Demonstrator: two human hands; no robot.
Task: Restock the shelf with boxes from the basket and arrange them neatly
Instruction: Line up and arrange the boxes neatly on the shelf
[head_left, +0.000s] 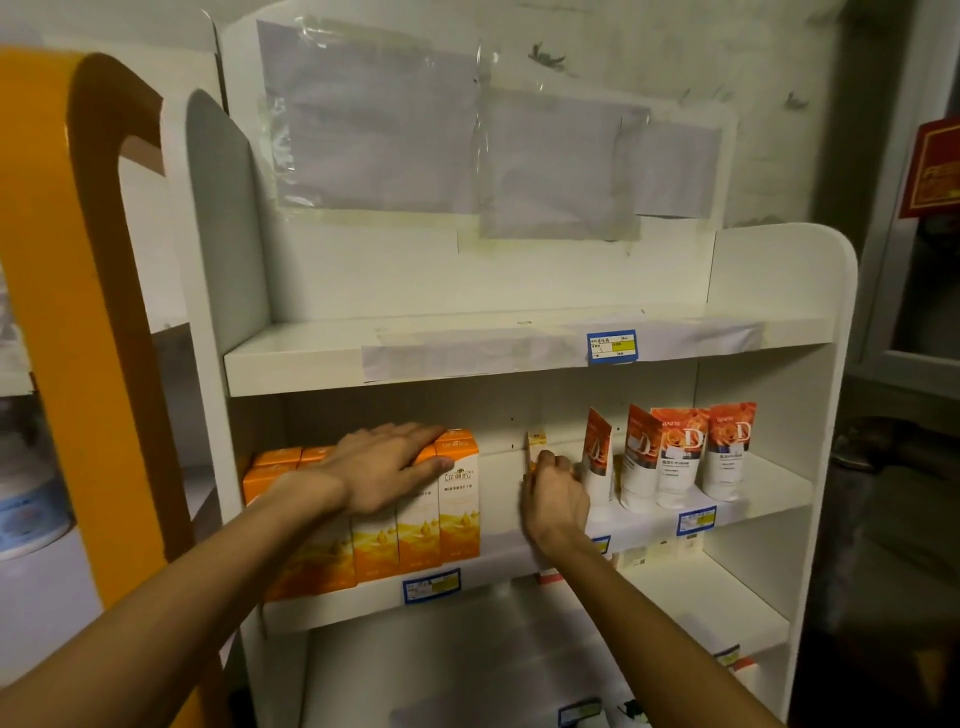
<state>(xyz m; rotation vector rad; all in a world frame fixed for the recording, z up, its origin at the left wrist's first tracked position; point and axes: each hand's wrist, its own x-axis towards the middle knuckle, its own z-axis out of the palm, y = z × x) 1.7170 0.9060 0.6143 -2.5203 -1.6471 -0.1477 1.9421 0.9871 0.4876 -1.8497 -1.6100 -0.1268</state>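
Pressing our flat, open left hand on the row of orange boxes at the left of the middle shelf, we keep them flush. Our right hand pinches a small orange box in the gap beside the tubes. We should slide it left, upright, against the row. No basket shows.
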